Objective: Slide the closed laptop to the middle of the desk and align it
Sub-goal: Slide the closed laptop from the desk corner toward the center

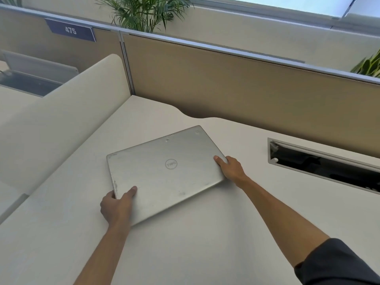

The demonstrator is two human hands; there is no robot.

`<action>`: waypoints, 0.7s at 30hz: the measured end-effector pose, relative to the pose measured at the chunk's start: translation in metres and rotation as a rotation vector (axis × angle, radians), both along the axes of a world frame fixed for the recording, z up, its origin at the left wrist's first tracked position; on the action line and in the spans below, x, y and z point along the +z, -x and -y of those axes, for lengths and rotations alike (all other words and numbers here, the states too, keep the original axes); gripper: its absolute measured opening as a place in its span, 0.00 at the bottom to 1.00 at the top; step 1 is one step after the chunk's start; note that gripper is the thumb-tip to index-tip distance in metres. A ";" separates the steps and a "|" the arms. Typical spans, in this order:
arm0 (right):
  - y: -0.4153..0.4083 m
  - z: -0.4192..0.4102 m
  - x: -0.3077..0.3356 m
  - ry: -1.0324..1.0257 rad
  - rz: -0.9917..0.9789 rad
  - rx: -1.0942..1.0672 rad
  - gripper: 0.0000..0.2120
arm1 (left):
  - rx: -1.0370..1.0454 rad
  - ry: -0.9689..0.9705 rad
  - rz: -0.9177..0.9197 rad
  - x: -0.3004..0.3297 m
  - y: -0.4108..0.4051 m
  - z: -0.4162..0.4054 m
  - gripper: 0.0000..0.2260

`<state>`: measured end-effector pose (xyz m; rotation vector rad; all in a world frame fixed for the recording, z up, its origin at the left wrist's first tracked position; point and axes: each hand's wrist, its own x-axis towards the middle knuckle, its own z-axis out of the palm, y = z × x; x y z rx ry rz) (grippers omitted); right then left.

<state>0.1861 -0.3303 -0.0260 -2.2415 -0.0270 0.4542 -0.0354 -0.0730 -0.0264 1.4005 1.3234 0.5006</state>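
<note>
Lying askew at frame centre on the white bench (205, 233), one closed silver laptop (164, 171) is grasped by two hands: left hand (116, 206) clasps its lower-left corner, right hand (231, 167) its right edge

Closed silver laptop (164, 171) with a round logo at the centre of its scuffed lid, lying flat on the white desk (205, 233), turned askew to the desk edges, its far corner pointing toward the partition, left of the cable slot.
</note>
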 end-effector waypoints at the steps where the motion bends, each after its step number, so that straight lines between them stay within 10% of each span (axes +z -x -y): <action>1: 0.004 0.005 0.001 0.002 -0.005 -0.005 0.26 | -0.005 0.005 0.003 0.000 0.002 0.004 0.12; 21: 0.107 0.128 0.007 0.038 0.027 -0.110 0.26 | -0.162 0.030 0.046 0.008 0.063 0.097 0.09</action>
